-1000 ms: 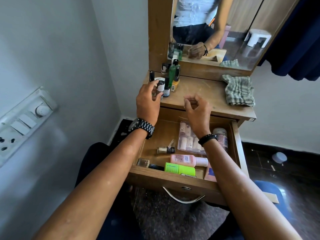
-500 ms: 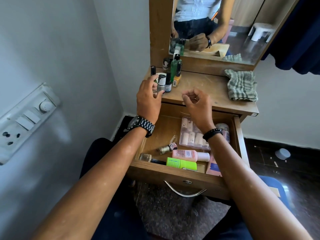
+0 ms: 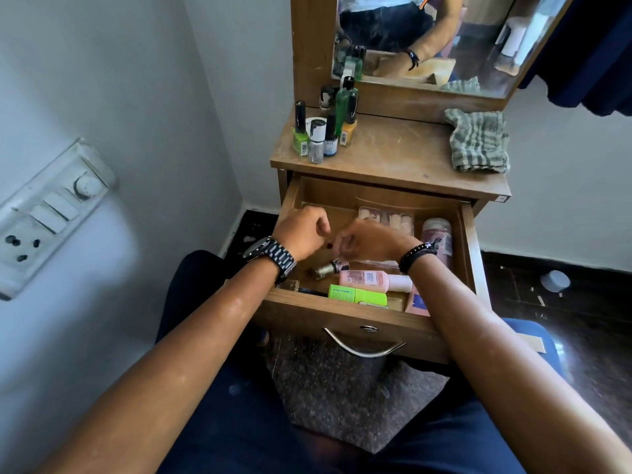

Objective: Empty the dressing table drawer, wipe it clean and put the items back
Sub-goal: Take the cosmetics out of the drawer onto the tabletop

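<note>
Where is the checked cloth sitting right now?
In the head view the checked cloth lies crumpled on the right end of the dressing table top, below the mirror, apart from the bottles at the left.

My forearms are bare, no sleeves. A dark metal link-band wristwatch circles my left wrist at frame centre; a black beaded bracelet, perhaps with a knot, rings my right. Dark navy trousers cover my lap below.

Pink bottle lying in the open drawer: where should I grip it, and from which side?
Probably pinch the pink bottle across its body from above. It lies flat, white cap to the right, green tube close in front, so its upper side is the most open.
</note>
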{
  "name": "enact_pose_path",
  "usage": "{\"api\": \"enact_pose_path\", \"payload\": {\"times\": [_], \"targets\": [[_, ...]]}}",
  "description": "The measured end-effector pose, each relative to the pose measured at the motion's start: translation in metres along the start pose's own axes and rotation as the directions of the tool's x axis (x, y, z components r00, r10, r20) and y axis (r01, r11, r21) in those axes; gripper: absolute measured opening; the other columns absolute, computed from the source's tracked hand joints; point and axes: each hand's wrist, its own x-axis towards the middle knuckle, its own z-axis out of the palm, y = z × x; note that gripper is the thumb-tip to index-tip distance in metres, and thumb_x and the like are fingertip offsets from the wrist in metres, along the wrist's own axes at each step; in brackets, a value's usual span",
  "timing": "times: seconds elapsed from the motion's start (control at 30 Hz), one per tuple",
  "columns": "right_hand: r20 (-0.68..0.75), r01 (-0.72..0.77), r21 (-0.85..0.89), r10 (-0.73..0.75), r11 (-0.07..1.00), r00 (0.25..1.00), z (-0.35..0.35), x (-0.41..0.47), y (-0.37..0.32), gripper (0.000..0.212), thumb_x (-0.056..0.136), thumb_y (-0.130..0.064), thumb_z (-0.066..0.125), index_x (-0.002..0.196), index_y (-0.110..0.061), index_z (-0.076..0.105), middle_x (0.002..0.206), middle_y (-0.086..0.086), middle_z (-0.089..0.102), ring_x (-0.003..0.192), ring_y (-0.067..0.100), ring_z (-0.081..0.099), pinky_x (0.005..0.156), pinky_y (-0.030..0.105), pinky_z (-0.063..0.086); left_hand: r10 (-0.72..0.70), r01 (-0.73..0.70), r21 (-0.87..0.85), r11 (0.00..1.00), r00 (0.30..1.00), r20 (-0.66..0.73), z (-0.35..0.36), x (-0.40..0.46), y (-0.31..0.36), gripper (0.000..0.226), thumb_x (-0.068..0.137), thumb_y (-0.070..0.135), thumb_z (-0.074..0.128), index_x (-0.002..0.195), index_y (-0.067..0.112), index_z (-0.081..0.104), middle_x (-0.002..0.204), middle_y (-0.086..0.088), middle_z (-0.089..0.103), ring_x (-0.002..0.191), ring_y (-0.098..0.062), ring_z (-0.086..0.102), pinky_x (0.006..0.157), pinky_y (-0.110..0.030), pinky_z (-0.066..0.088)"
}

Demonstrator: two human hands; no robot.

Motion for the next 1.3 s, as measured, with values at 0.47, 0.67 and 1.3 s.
{"api": "enact_pose_path", "payload": {"times": [0.47,0.67,1.3], "targets": [[0.043,-0.021,0.06,0.019,0.998,0.999,0.004,-0.003,0.004,0.015,0.089,-0.015,0.061,0.102,-0.013,0.067,0.105,0.003,0.067,0.096,0.016,0.061,0.088,0.032,0.049,-0.092,0.026,0.195,0.98,0.937,0.337,0.008,-0.006,0.001,0.053,0.072,0.017,0.075,0.12,0.015,0.051,0.119,-0.003,0.057,0.104,-0.02,0.055,0.081,-0.032,0.048],[-0.217,-0.099,0.365,0.188,0.926,0.958,-0.007,-0.009,0.009,0.007,0.084,-0.013,0.068,0.087,-0.013,0.062,0.081,-0.002,0.066,0.068,0.007,0.06,0.058,0.016,0.047,-0.087,0.1,-0.055,0.993,0.974,0.209,-0.002,-0.007,0.003,0.05,0.076,0.024,0.071,0.122,0.016,0.051,0.115,0.0,0.059,0.1,-0.017,0.056,0.079,-0.029,0.046],[0.009,0.109,-0.224,-0.11,0.968,0.994,0.044,0.0,-0.035,0.018,0.085,-0.027,0.065,0.095,-0.013,0.065,0.1,0.004,0.067,0.091,0.021,0.061,0.072,0.033,0.051,-0.191,0.08,-0.709,0.701,0.979,-0.078,-0.018,-0.011,-0.009,0.028,0.077,0.001,0.065,0.097,0.018,0.055,0.083,0.004,0.057,0.079,-0.015,0.06,0.074,-0.032,0.057]]}}
